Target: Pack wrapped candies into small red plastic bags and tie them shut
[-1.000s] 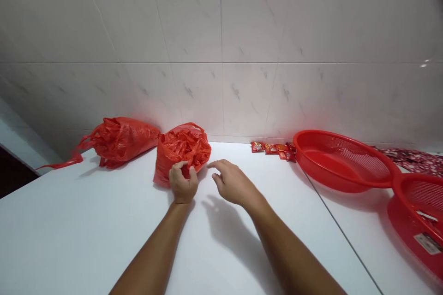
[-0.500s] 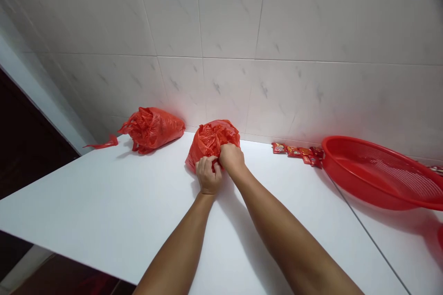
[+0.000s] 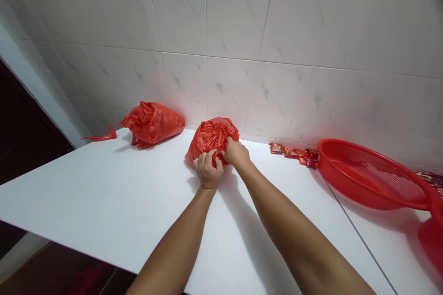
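Observation:
A bulging red plastic bag (image 3: pixel 212 136) stands on the white table near the tiled wall, its crumpled top facing me. My left hand (image 3: pixel 208 169) is closed on the bag's near side, fingers bent into the film. At the right side of the bag, my right hand (image 3: pixel 236 151) pinches the gathered plastic. The two hands are close together with a little bunched film between them. What the bag contains is hidden.
Another filled red plastic bag (image 3: pixel 152 124) lies to the left, beside a torn red strip (image 3: pixel 104 136). Several small red packets (image 3: pixel 293 153) lie along the wall on the right. A red plastic basket (image 3: pixel 367 193) rests past them, across a table seam.
My right hand has shifted slightly on the bag's edge, and its fingers have opened out a little. The left hand keeps its place. The view has turned slightly to the right.

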{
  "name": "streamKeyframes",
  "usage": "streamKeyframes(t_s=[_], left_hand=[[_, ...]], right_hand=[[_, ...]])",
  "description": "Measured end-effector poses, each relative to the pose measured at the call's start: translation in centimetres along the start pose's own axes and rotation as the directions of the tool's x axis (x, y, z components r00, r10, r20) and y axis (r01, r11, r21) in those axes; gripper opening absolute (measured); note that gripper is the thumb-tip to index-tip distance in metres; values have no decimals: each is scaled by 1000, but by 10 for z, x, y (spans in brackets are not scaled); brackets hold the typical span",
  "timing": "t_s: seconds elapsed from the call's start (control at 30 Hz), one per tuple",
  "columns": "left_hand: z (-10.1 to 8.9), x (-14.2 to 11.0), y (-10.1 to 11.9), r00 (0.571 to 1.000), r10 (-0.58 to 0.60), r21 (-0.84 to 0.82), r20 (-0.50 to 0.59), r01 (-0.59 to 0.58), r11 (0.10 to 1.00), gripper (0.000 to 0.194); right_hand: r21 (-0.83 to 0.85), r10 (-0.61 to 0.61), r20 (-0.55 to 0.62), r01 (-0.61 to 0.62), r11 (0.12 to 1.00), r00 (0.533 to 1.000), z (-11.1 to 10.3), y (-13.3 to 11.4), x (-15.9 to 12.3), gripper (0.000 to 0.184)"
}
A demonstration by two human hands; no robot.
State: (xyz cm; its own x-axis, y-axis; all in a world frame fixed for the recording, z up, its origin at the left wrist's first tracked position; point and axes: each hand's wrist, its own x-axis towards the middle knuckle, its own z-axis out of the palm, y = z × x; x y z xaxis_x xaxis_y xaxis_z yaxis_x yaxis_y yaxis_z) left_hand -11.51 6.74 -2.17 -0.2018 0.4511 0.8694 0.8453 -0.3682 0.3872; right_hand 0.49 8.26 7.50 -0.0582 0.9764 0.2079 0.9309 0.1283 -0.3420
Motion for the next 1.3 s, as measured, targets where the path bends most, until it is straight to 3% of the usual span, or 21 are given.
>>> streamKeyframes(t_s=[0.13, 0.23, 0.43, 0.67, 0.83, 1.0, 1.17, 1.23, 1.3], left_hand=[[0, 0, 3, 999, 7, 11, 31, -7, 1000, 35], [0, -1, 3, 999, 3, 26, 45, -4, 1000, 33], [-1, -4, 2, 990, -44, 134, 135, 26, 991, 47], [-4, -4, 6, 969, -108, 185, 221, 67, 980, 56], [-7, -3, 9, 939, -156, 219, 307, 90, 972, 68], [-7, 0, 10, 909, -228, 298, 349, 123, 947, 71], [-5, 2, 6, 907, -298, 372, 296, 178, 911, 81], [-4, 2, 3, 917, -307, 370, 254, 201, 907, 86], [-3, 3, 0, 925, -313, 375, 217, 217, 901, 87]], right_hand=[[3, -2, -5, 2, 1000, 1000, 9, 5, -6, 13], [14, -5, -81, 7, 1000, 997, 10, 8, -13, 19], [42, -62, -216, 73, 996, 974, -9, 7, -13, 37], [-4, -101, -9, 101, 995, 995, 13, 17, -5, 9], [-54, -68, 61, 71, 996, 996, 22, 27, -4, 7], [-89, -129, -121, 119, 989, 984, 0, 14, -8, 20], [-103, -214, -310, 191, 976, 926, -36, 0, -17, 27], [-99, -252, -389, 232, 968, 886, -46, 1, -21, 26], [-79, -301, -519, 306, 949, 800, -55, 6, -26, 25]])
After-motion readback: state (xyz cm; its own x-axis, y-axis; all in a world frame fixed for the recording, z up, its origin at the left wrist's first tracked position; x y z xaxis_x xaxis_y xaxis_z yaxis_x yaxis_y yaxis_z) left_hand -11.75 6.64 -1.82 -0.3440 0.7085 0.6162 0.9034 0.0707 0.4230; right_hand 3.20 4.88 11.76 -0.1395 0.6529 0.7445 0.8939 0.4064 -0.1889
